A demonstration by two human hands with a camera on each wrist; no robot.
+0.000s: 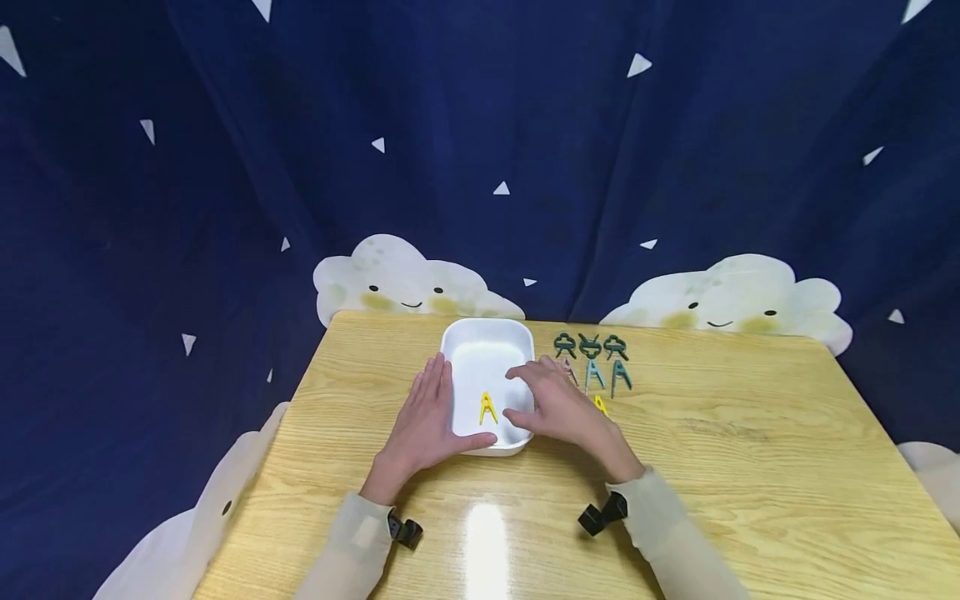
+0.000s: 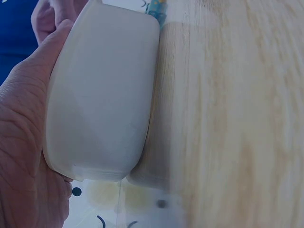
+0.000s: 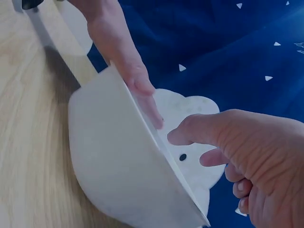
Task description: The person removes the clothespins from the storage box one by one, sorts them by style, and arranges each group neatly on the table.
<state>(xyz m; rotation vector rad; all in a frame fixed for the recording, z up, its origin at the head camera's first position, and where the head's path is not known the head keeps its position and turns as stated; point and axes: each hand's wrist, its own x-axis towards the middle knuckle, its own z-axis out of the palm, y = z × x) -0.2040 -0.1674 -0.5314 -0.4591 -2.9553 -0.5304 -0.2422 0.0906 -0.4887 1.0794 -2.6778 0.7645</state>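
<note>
A white plastic tub (image 1: 480, 358) stands on the table, and a yellow clothespin (image 1: 487, 408) lies inside it toward the near end. My left hand (image 1: 427, 421) rests along the tub's left rim with straight fingers, its thumb reaching over the near rim. In the left wrist view, the palm lies against the top edge of the tub (image 2: 104, 90). Over the tub's right rim hovers my right hand (image 1: 558, 404), thumb and forefinger spread apart with nothing between them. The right wrist view shows the other fingers of this hand (image 3: 261, 161) loosely bent.
Right of the tub, several dark green clips (image 1: 590, 347) form a back row. Before them lie a pink clothespin (image 1: 572, 371), a light blue one (image 1: 595, 375) and a dark green one (image 1: 621, 377). Another yellow clothespin (image 1: 600, 405) is partly hidden by my right arm. A blue curtain (image 1: 465, 167) hangs behind the table.
</note>
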